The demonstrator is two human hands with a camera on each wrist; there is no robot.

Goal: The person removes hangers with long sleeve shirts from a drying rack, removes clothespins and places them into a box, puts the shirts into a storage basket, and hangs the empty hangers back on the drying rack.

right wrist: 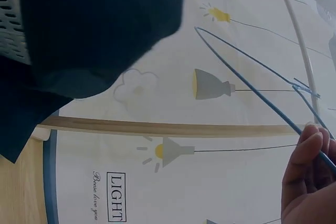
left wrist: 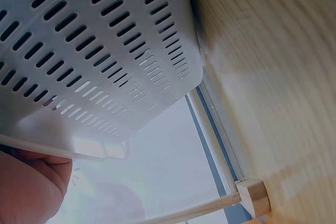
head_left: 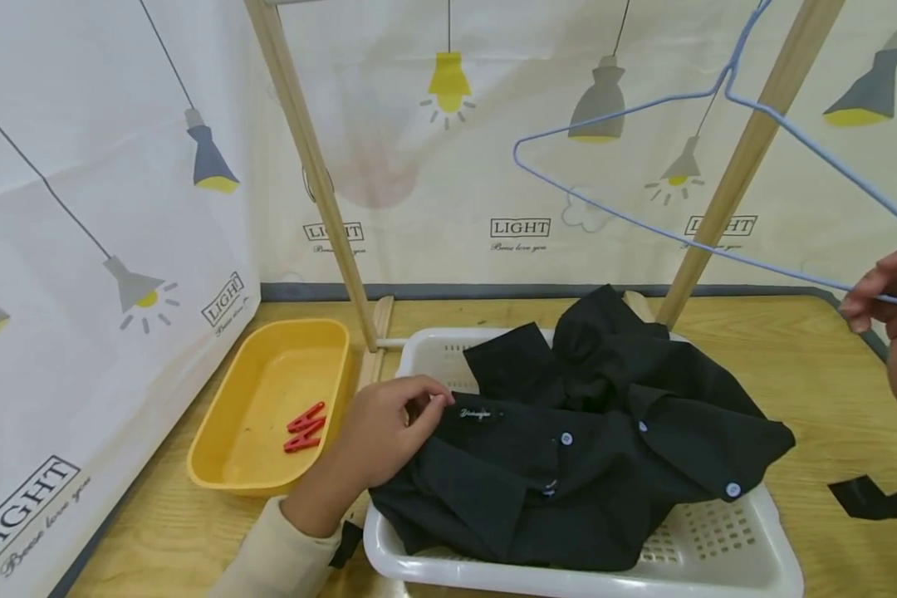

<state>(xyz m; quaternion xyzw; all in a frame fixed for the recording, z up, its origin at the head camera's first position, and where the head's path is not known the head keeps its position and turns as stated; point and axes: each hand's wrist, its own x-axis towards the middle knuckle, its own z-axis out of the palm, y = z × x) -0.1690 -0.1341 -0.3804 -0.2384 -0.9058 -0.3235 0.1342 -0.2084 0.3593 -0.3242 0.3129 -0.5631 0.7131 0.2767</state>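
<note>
A black shirt [head_left: 598,448] with pale buttons lies in folds over a white slotted basket [head_left: 773,531]. At the left end of its collar, where a small light label shows, my left hand [head_left: 384,428] pinches the cloth between thumb and fingers. The left wrist view shows part of that hand [left wrist: 34,187] below the basket's rim [left wrist: 47,149]. My right hand [head_left: 893,320] grips the lower bar of a blue wire hanger [head_left: 643,223] at the far right, raised well above the table. In the right wrist view, thumb and fingers close round the hanger [right wrist: 252,92].
Left of the basket stands a yellow tub [head_left: 220,415] with red clothespins [head_left: 304,428] inside. Behind it rise the wooden posts [head_left: 317,166] of a rack. A black strap [head_left: 878,501] shows at the right, over the wooden table [head_left: 830,382]. Patterned cloth [head_left: 419,249] walls the back and left.
</note>
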